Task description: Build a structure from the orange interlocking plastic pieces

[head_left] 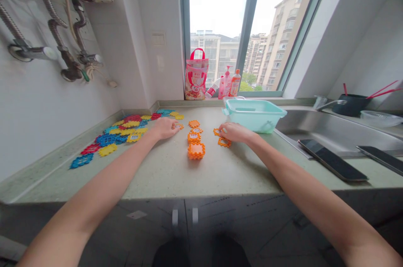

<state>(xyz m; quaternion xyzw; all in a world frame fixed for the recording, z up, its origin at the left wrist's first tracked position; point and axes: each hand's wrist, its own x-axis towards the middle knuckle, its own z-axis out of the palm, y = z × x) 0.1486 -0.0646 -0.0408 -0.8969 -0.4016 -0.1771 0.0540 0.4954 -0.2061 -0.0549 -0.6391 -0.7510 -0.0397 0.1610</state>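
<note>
My left hand [166, 128] is closed, its fingertips pinching the edge of an orange interlocking tile [179, 126] low over the counter. Across from it, my right hand [235, 132] grips another orange tile [217, 132] with curled fingers; one more orange tile [224, 142] lies just below that hand. Between the hands, a row of orange pieces runs toward me: a toothed tile [194, 124] at the back, stacked pieces [194, 137] in the middle and a box-like orange block [196, 150] in front. My palms hide parts of the held tiles.
Blue, yellow and red tiles [108, 140] are heaped on the left of the counter. A mint plastic basin [253, 112] stands right, beside the steel sink [302, 126]. Two dark phone-like slabs [330, 160] lie at the sink's edge. Bottles [224, 85] and a pink bag [197, 78] stand by the window.
</note>
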